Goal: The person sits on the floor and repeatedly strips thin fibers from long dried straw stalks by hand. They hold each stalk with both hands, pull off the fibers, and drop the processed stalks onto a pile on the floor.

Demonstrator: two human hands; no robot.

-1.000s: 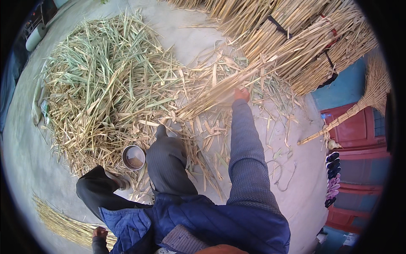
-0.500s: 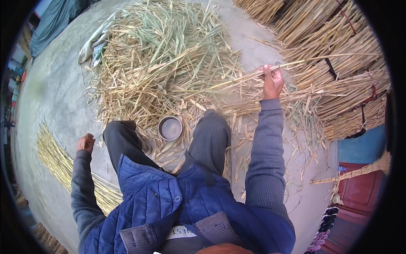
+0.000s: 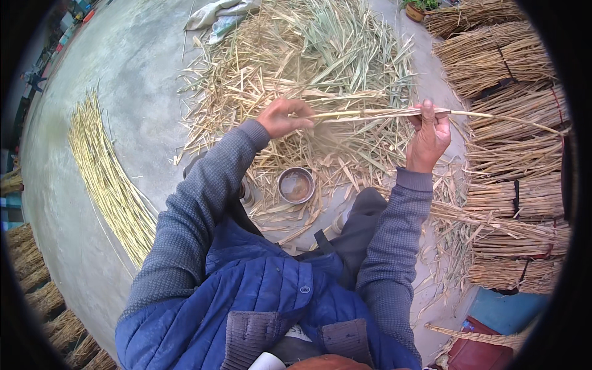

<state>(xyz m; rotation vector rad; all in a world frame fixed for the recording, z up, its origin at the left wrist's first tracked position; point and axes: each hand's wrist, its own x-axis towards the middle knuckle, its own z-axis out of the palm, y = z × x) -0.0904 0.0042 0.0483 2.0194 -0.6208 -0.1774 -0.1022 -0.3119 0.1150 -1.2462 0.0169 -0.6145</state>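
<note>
The right hand (image 3: 428,140) pinched a dry stalk (image 3: 370,113) between thumb and fingers; the left hand (image 3: 282,117) curled at its left end (whether gripping, I couldn't tell). The stalk lay between both hands and beyond the right one — long axis crosswise before the body, over the leaf pile (image 3: 308,68) — its bare end pointing rightward, toward the tied bundles (image 3: 515,154).

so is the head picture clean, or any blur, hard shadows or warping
In the head view, a hazy patch blurs the leaf pile just below the slender stalk; light looks soft on the concrete floor, without hard shadows; fisheye bending and dark corners show toward the rim.
</note>
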